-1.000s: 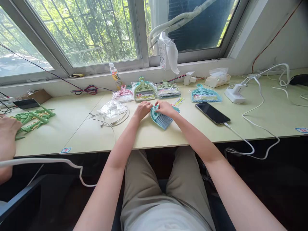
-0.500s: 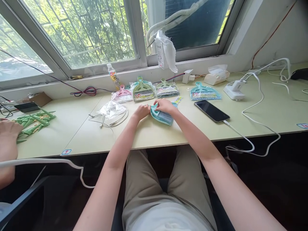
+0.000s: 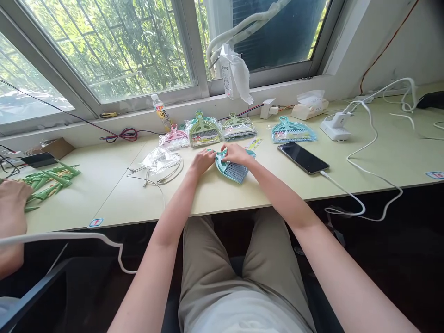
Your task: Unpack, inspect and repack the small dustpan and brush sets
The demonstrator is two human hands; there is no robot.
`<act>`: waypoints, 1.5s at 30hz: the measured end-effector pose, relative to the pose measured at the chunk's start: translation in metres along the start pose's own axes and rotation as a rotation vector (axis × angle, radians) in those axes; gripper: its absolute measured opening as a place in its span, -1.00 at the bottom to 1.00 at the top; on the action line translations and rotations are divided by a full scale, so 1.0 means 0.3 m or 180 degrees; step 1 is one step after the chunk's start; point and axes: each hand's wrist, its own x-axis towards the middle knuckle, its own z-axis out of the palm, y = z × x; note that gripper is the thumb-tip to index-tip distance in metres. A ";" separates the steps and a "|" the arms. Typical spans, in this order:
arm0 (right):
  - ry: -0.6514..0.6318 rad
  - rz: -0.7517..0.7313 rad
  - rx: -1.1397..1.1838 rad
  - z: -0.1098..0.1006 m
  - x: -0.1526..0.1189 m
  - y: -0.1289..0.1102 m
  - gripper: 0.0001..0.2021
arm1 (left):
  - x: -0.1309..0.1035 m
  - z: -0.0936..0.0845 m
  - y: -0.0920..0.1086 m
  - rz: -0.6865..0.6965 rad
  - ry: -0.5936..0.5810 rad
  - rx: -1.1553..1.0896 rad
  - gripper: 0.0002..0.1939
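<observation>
In front of me, a teal hand brush (image 3: pixel 236 173) with grey bristles lies tilted over a matching teal dustpan (image 3: pixel 251 154), low above the table or resting on it. My right hand (image 3: pixel 236 154) is closed on the brush near its handle, fingers bent down. My left hand (image 3: pixel 204 160) is closed at the handle end of the dustpan; its fingertips are partly hidden. A yellow-green label card (image 3: pixel 255 144) lies just behind the set. Farther back stand wrapped brush-and-dustpan sets: a pink one (image 3: pixel 174 138), green ones (image 3: pixel 204 132) and a teal one (image 3: pixel 293 130).
A phone (image 3: pixel 303 157) on a charging cable lies to the right, near a white power adapter (image 3: pixel 335 128) and a tissue pack (image 3: pixel 310 105). Left are a clear plastic bag (image 3: pixel 160 160), a cable and a bottle (image 3: pixel 161 112). Another person's hand (image 3: pixel 14 196) touches green pieces (image 3: pixel 52 178).
The brush has turned and shifted slightly toward me against the dustpan, so more of its bristles show. Both hands stay at the set. The view has shifted a little.
</observation>
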 end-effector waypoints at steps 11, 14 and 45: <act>0.1378 -0.0004 0.0800 0.055 0.007 -0.012 -0.75 | 0.004 -0.015 0.037 -0.1088 -0.0792 -0.4682 -0.22; 0.1113 -0.0045 0.1057 0.052 0.029 0.017 -0.77 | -0.001 0.007 0.052 -0.1153 -0.0497 -0.4619 -0.13; 0.1565 -0.0118 0.0066 0.015 0.001 0.000 -0.43 | 0.006 -0.022 -0.006 -0.1920 0.0958 -0.4382 -0.25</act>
